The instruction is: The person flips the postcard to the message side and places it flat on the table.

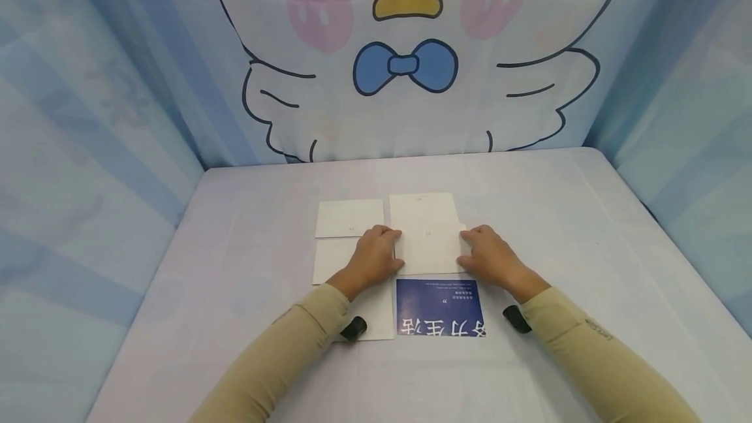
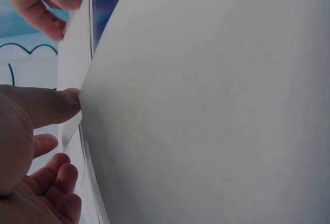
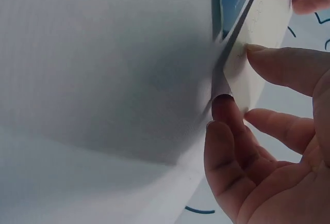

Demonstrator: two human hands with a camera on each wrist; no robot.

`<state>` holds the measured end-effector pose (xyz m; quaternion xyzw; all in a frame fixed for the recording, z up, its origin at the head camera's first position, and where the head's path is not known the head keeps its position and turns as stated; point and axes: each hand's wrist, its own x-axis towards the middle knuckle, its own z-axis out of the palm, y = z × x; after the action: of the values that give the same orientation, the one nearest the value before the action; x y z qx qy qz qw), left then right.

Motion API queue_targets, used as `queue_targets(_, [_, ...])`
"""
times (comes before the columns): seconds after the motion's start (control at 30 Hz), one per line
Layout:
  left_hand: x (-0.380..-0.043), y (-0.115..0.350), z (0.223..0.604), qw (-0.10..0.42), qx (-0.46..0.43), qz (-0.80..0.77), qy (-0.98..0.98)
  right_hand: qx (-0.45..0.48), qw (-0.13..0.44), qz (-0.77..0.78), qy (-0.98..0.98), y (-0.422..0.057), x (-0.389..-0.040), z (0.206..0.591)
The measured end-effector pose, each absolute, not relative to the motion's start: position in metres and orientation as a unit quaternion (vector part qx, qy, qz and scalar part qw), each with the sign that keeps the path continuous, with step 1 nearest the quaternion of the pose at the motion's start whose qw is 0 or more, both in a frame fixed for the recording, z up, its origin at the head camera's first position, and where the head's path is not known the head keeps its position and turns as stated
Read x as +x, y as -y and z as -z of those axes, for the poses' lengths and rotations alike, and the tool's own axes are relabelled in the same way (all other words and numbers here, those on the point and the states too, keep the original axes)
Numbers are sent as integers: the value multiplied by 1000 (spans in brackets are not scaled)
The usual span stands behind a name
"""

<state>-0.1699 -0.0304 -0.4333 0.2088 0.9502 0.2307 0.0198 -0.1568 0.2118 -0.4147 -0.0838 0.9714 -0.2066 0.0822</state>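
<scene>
In the head view a white card lies or hovers at the middle of the table, its side edges between both hands. My left hand holds its left edge with thumb and fingertips. On the opposite edge my right hand pinches it; the right wrist view shows the thumb on the card's face and fingers beneath. Just nearer than this card is a dark blue card with white lettering, upside down. Another white card shows behind the held one, partly covered.
Left of the held card, a column of white cards includes a far one, a middle one and a near one, partly hidden by my left arm. A pale cloth covers the table. A cartoon-printed curtain stands behind.
</scene>
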Motion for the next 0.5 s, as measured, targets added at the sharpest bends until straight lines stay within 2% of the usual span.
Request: queue_targets(0.5, [-170, 27, 431, 71, 196, -180, -961, -91, 97, 173, -976, -205, -156, 416])
